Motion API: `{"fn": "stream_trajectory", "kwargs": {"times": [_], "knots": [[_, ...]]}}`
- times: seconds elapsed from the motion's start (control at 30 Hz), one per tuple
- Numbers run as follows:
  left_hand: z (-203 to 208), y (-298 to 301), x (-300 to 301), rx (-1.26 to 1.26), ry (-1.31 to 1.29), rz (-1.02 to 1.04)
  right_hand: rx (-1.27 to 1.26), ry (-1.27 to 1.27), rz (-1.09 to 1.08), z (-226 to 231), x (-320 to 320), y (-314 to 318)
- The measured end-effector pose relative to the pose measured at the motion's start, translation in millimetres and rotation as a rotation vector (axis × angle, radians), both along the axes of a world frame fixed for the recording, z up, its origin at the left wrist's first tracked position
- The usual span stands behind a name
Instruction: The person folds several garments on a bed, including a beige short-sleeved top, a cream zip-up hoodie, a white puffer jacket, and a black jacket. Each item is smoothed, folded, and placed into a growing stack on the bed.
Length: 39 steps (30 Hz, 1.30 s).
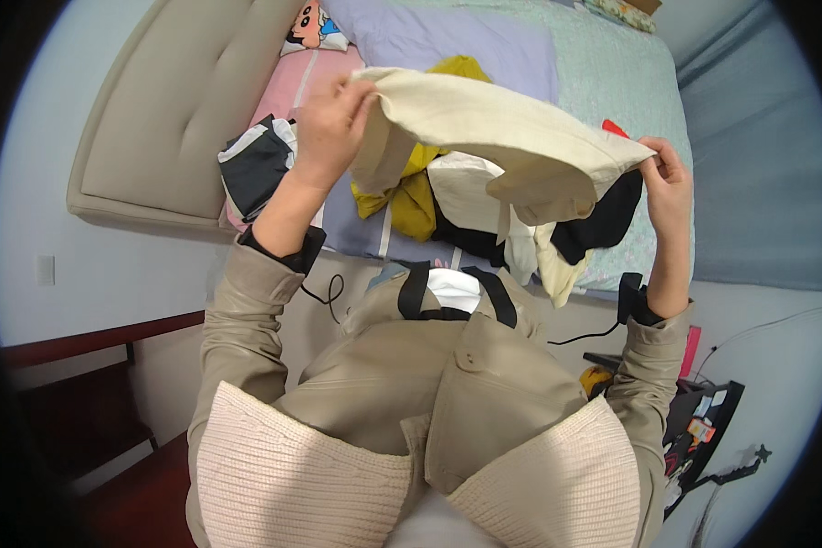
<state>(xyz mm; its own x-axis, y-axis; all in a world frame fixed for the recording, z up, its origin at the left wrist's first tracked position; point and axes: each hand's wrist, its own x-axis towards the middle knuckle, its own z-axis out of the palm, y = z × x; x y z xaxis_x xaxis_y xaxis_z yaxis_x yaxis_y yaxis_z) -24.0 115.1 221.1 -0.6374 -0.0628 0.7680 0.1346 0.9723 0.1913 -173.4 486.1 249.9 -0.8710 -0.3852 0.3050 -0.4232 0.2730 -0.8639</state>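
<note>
A cream garment [484, 108] is stretched in the air between my hands, above the bed; its exact kind is hidden by the way it hangs. My left hand [331, 126] pinches its left end, and my right hand [669, 183] grips the far right corner between fingers and thumb. The cloth sags in folds toward me. Beneath it lie a mustard-yellow garment [414, 206], a white garment [464, 194] and a black garment [605, 224], partly covered from sight. Dark and white clothes [258, 172] are piled near my left forearm.
The bed carries a lilac and green quilt [612, 64], with a padded headboard [160, 119] on the left. A blue-grey curtain [758, 164] hangs at right. A dark red chair [137, 484] stands lower left, and a black shelf [703, 429] with small items lower right.
</note>
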Motion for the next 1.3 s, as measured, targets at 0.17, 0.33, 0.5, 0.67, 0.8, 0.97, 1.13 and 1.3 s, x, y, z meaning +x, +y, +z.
{"fn": "stream_trajectory", "kwargs": {"times": [0.17, 0.33, 0.5, 0.67, 0.8, 0.97, 1.13, 1.3], "knots": [[1.9, 7.4, 18.1, 0.202, -0.044, -0.134, 0.249, 0.068, -0.021, 11.0, 41.9, 26.0], [-1.5, 8.0, 47.5, 0.192, -0.199, -0.357, 0.269, 0.0, -0.003, 29.8, 84.6, 48.9], [0.6, 10.1, 42.9, 0.511, -0.39, -0.511, 0.241, 0.028, -0.102, 44.2, 92.2, 52.8], [-31.0, 22.9, -15.1, 0.695, -0.525, -0.344, 0.538, -0.01, -0.325, 13.5, 39.9, 48.2], [-89.5, 22.1, -84.4, 0.811, -0.645, -0.251, 0.668, -0.095, -0.306, -54.3, -42.0, 34.9], [-176.0, 4.7, -189.9, 0.941, -0.595, -0.064, 0.794, -0.073, -0.136, -145.2, -179.0, -13.6], [-261.9, -13.5, -207.3, 0.949, -0.462, 0.24, 0.787, 0.027, -0.315, -241.3, -242.5, -55.6], [-332.4, -33.3, -106.5, 0.938, -1.0, 0.346, 0.649, -0.441, 0.018, -339.7, -179.6, -76.1]]}}
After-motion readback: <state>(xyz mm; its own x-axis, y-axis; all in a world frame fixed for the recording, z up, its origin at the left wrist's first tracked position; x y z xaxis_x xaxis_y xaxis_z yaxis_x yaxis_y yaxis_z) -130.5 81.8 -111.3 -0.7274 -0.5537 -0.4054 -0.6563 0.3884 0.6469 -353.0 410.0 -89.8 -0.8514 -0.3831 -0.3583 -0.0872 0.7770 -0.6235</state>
